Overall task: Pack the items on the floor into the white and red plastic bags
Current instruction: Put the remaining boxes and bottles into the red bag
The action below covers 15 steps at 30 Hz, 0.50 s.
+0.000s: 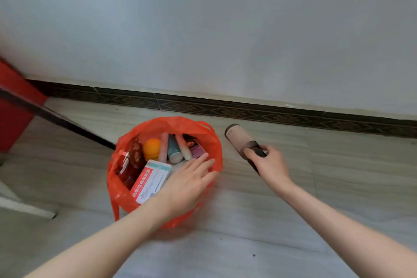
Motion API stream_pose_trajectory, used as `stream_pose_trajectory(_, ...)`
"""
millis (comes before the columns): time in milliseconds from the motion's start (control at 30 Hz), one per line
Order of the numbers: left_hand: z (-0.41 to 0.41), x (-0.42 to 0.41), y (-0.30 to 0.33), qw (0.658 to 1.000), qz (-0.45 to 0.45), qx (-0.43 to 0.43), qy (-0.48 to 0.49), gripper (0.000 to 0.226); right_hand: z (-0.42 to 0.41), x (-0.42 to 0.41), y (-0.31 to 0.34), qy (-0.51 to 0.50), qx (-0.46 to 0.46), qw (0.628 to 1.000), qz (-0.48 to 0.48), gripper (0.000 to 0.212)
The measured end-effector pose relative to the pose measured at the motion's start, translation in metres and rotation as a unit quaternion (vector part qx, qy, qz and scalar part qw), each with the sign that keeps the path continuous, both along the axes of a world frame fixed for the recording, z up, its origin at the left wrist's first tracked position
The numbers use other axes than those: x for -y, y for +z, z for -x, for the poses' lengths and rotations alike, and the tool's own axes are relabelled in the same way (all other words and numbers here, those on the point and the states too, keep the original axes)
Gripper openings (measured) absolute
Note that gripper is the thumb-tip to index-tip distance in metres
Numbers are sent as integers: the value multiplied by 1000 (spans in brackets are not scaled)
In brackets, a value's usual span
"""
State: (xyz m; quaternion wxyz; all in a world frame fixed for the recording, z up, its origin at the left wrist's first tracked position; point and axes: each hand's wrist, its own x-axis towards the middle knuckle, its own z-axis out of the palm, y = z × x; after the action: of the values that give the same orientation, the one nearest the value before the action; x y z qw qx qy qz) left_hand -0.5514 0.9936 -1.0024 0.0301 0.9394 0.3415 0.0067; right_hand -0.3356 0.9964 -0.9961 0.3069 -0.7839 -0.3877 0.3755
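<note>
One roller in hand, red bag open on the floor

One lint roller (243,143) sits in your right hand (269,162); your fingers are curled round its dark handle. Its long axis runs on a slant, with the pale roll end pointing up and left toward the skirting board (248,111) and the handle end coming back toward your wrist. It is just to the right of the red plastic bag (126,189), apart from it. The bag stands open on the floor (316,187). Inside it you can see a white and red box (151,181), an orange ball (152,148), a teal tube (174,150) and a dark red packet (133,160). Your left hand (191,183) lies over the bag's right rim, fingers straight and relaxed, grasping nothing. A red object (13,106) sits at the far left.
</note>
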Motion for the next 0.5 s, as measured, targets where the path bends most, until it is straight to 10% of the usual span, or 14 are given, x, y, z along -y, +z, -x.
stream_pose_trajectory(167,81,7,10,974,23,66,215,59,63,-2,32,67,-10,997,-38,37)
stream_pose_trajectory(500,150,26,-27,796,195,243,518,80,159,-14,-22,217,66,974,-20,48)
